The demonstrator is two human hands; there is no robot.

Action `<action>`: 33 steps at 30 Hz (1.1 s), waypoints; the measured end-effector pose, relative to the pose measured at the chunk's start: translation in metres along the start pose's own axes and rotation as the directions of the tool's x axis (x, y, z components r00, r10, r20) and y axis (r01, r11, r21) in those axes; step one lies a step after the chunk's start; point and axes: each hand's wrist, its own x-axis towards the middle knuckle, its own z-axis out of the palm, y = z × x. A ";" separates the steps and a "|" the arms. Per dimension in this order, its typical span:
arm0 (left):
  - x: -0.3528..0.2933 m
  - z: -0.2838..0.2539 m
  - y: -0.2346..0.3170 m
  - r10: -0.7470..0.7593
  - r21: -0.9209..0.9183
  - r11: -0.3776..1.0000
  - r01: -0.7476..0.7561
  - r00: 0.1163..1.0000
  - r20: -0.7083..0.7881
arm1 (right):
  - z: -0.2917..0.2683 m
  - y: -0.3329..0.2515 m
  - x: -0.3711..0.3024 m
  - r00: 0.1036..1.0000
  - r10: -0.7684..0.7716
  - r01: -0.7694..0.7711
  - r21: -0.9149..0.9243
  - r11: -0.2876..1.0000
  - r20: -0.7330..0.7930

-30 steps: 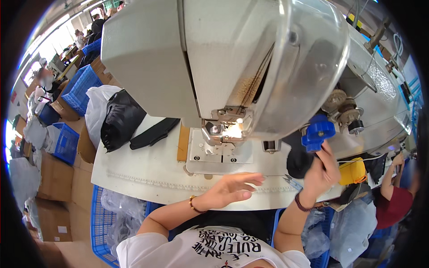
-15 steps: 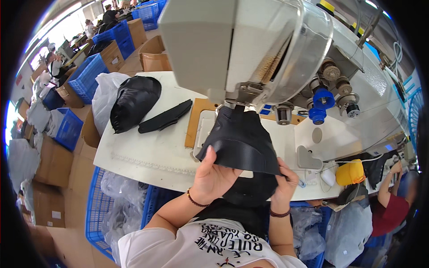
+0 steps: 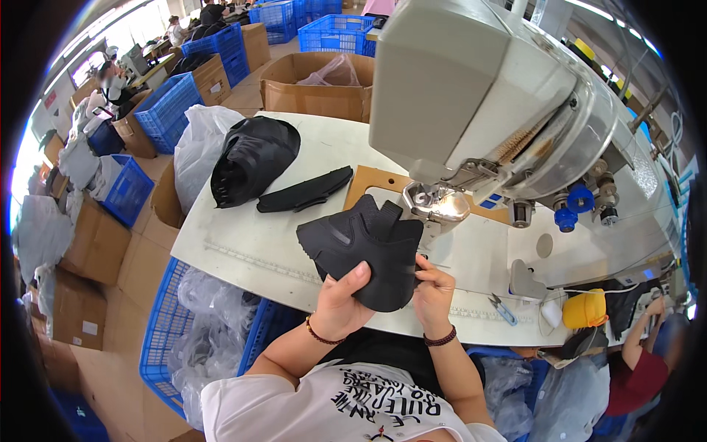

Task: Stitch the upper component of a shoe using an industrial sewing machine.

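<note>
A black piece that looks like a shoe upper (image 3: 372, 247), with stitched seams and flaps at its far edge, is held up in front of the sewing machine (image 3: 442, 96). My left hand (image 3: 342, 298) grips its near left part, thumb on top and fingers hidden beneath. At the right edge, my right hand (image 3: 433, 293) pinches it between thumb and fingers. The piece is apart from the lit needle area (image 3: 438, 202). Left of it on the white table (image 3: 243, 236) lies a long black cut piece (image 3: 305, 190), and behind that a stack of black uppers (image 3: 254, 158).
Thread snips (image 3: 504, 310) lie near the table's right front edge, by a yellow container (image 3: 585, 308). A blue crate (image 3: 166, 331) with clear plastic bags stands below on the left. Cardboard boxes (image 3: 317, 96) stand beyond the table. A co-worker in a red sleeve (image 3: 637, 376) is at right.
Both hands have drawn the black upper out from under the machine head and turned it over to the left. The view has shifted, so the machine appears farther right.
</note>
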 end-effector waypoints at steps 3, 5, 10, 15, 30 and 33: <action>0.001 0.002 0.005 0.145 0.147 0.979 -0.142 0.989 -0.013 | 0.019 -0.007 0.008 0.982 0.149 -0.170 -0.210 0.963 -0.115; 0.001 0.000 0.009 0.237 0.321 0.922 -0.216 0.971 -0.028 | 0.020 -0.004 0.008 0.988 0.128 -0.154 -0.396 0.905 -0.092; 0.002 -0.013 0.016 0.258 0.277 0.927 -0.255 0.966 0.026 | 0.023 -0.009 0.010 0.828 0.560 -0.552 -0.226 0.803 -0.033; -0.007 -0.020 0.022 0.323 0.133 0.945 -0.300 0.923 -0.211 | 0.046 -0.017 0.034 0.704 0.709 -0.695 0.243 0.677 0.040; 0.018 -0.219 0.261 0.531 0.448 0.847 -0.285 0.483 -0.696 | 0.128 0.067 0.088 0.747 0.493 -0.413 -0.269 0.870 0.446; 0.057 -0.281 0.286 0.516 0.412 0.856 -0.312 0.559 -0.650 | 0.113 0.060 0.067 0.683 0.586 -0.489 -0.324 0.810 0.435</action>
